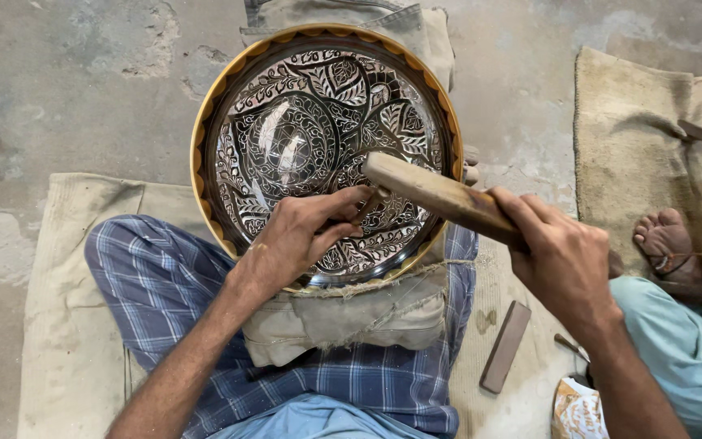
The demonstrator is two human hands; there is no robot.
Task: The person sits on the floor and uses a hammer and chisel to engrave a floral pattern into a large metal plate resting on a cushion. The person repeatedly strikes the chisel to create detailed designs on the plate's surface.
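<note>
A large round metal plate [318, 89], dark with engraved floral patterns and a golden scalloped rim, rests on a cloth pad [351, 321] over my lap. My left hand [302, 236] lies on the plate's lower part and pinches a small chisel [370, 205], its tip on the engraved surface. My right hand [562, 260] grips the handle of a wooden mallet [436, 195], whose head is right above the chisel's top.
I sit on a beige mat [58, 325] on a concrete floor, with blue checked cloth over my leg. A flat rectangular bar [505, 345] lies on the mat at right. Another person's bare foot [666, 237] and light blue trouser leg are at far right, by a second mat [635, 146].
</note>
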